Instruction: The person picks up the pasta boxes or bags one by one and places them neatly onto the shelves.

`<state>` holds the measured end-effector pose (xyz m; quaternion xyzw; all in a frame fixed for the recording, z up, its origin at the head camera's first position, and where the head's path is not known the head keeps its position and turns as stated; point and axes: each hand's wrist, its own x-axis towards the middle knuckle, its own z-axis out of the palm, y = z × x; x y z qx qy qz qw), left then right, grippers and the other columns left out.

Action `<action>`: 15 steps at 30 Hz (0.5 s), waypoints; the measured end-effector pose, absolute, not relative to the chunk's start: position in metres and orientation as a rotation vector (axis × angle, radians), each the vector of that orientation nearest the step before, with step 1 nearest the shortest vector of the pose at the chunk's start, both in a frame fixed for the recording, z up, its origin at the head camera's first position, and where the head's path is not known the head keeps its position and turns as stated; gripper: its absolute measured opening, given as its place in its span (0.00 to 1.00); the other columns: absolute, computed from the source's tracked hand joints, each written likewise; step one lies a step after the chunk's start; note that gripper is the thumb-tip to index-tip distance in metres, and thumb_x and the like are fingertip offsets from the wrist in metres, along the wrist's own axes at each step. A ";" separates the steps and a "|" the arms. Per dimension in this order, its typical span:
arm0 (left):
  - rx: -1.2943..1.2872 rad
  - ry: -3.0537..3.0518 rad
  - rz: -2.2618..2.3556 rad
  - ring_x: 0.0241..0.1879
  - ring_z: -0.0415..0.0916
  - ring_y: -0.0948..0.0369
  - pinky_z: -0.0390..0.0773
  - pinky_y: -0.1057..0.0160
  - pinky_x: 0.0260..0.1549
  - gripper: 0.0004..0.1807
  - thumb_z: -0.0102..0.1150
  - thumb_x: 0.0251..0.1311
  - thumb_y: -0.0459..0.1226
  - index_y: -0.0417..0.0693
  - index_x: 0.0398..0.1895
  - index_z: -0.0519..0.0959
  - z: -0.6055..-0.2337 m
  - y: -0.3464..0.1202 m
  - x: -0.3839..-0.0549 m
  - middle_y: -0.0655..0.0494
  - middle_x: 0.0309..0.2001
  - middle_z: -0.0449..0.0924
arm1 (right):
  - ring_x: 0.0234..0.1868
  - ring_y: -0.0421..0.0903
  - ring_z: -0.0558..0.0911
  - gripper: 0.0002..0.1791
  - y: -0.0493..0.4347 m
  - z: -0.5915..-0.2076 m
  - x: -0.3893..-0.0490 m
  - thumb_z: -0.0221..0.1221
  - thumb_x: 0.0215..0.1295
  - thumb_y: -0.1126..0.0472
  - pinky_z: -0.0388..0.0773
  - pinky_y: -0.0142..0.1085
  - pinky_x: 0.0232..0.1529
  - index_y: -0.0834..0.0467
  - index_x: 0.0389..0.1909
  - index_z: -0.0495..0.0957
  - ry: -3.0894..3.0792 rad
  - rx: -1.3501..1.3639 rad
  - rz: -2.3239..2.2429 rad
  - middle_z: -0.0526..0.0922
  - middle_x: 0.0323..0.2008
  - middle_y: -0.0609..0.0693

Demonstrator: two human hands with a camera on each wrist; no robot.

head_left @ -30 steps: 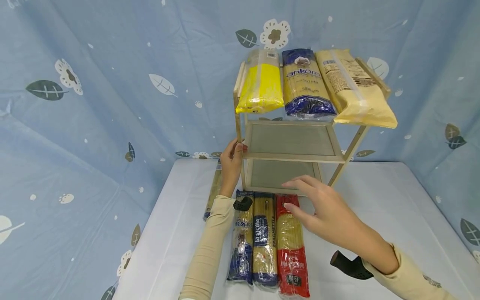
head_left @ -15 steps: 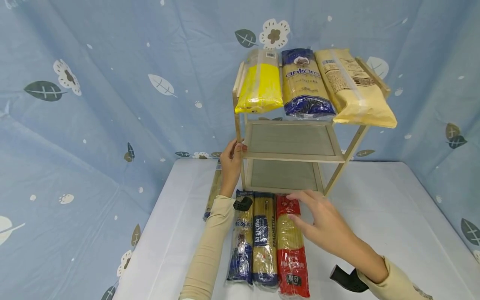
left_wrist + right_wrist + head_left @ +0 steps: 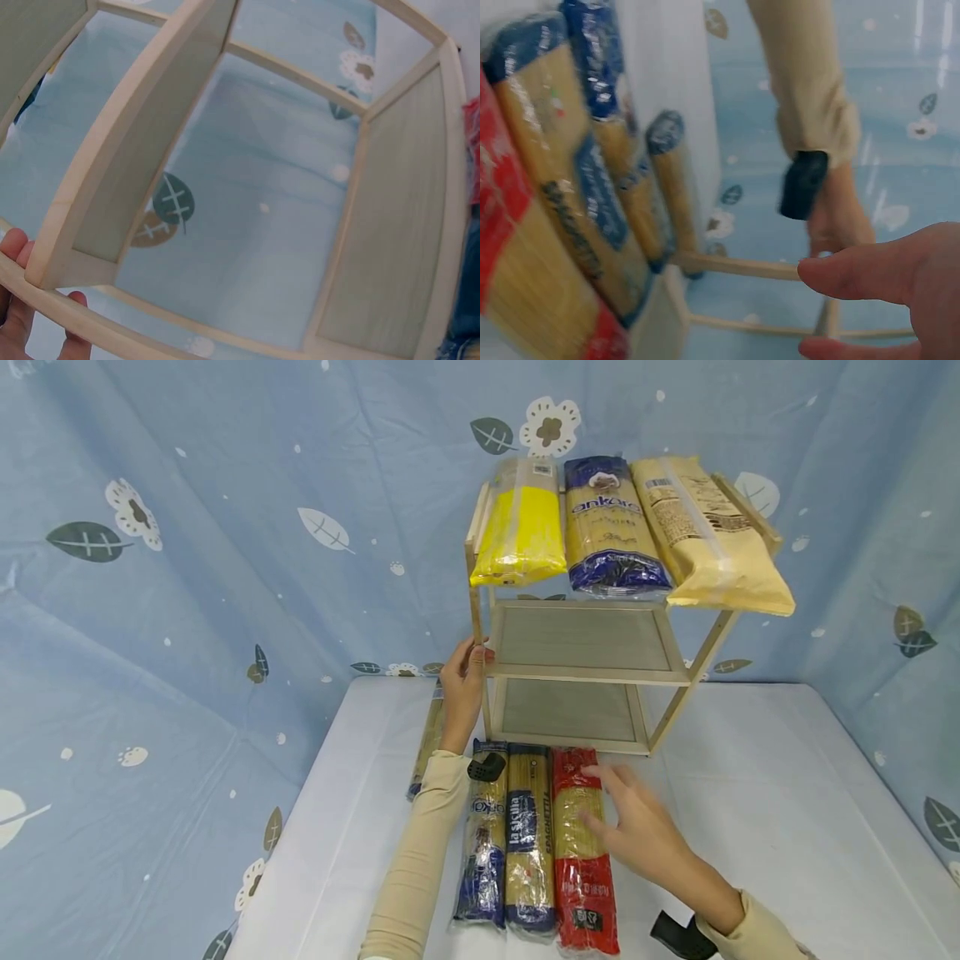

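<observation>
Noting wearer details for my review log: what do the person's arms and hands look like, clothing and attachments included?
The left sleeve and right sleeve are beige, reaching the wrists. The left hand and right hand are ungloved. A black attachment sits at the left wrist, another at the right.

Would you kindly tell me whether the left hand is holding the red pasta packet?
No, the left hand grips the rack's left post, while the red packet lies on the table.

A curtained-off space, its wider room hidden, is enclosed by blue leaf-and-flower cloth across the frame's top and sides, behind a white tabletop at lower centre.
</observation>
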<state>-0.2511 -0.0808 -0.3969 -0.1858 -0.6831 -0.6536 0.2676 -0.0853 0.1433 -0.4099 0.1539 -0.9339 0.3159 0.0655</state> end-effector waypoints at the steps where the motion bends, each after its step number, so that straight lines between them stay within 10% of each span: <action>1: -0.501 -1.842 -1.769 0.39 0.76 0.41 0.74 0.50 0.46 0.13 0.44 0.70 0.27 0.31 0.51 0.76 -0.397 -0.081 -0.251 0.30 0.37 0.77 | 0.47 0.61 0.78 0.30 0.142 -0.414 -0.085 0.69 0.53 0.59 0.78 0.53 0.33 0.58 0.57 0.72 -2.830 0.447 0.963 0.74 0.52 0.62; 15: -0.490 -1.838 -1.748 0.38 0.76 0.42 0.75 0.52 0.43 0.13 0.44 0.69 0.25 0.32 0.50 0.77 -0.398 -0.081 -0.252 0.31 0.35 0.78 | 0.46 0.66 0.76 0.40 0.131 -0.478 -0.085 0.71 0.49 0.54 0.73 0.40 0.17 0.61 0.63 0.66 -2.990 0.162 1.009 0.64 0.58 0.70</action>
